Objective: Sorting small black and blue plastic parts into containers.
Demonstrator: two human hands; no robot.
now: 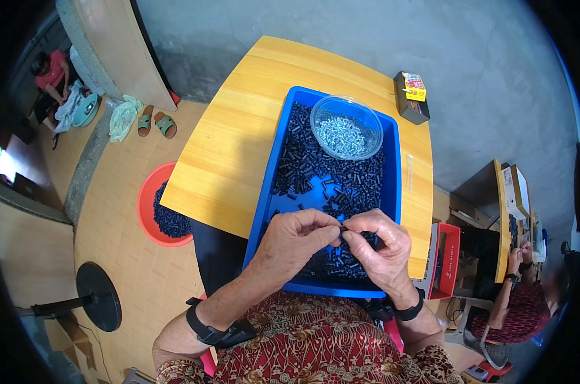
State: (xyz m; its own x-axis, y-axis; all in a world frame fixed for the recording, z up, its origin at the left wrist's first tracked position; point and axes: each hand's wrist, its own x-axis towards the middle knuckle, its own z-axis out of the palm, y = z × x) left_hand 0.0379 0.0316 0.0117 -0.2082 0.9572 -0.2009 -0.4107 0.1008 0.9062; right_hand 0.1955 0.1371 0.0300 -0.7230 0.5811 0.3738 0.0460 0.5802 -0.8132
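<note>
Over the near half of a blue plastic tray [262,217], my left hand [296,240] and my right hand [381,248] meet fingertip to fingertip. Both are closed in a pinch at a small black tube-like piece [342,229], mostly covered by the fingers. Many similar short black tubes [296,163] lie loose in the tray, with patches of its blue bottom showing. At the tray's far right, a clear round plastic tub [377,142] rests on the tubes. Inside are many tiny silvery metal parts [342,136], too small to tell exactly.
The tray stands on a yellow wooden table [219,160]. A dark box [413,110] with a yellow packet sits at its far right. A red basin [144,205] of black pieces is on the floor left, near a round black base [99,296]. Another person [517,307] works at right; one sits far left.
</note>
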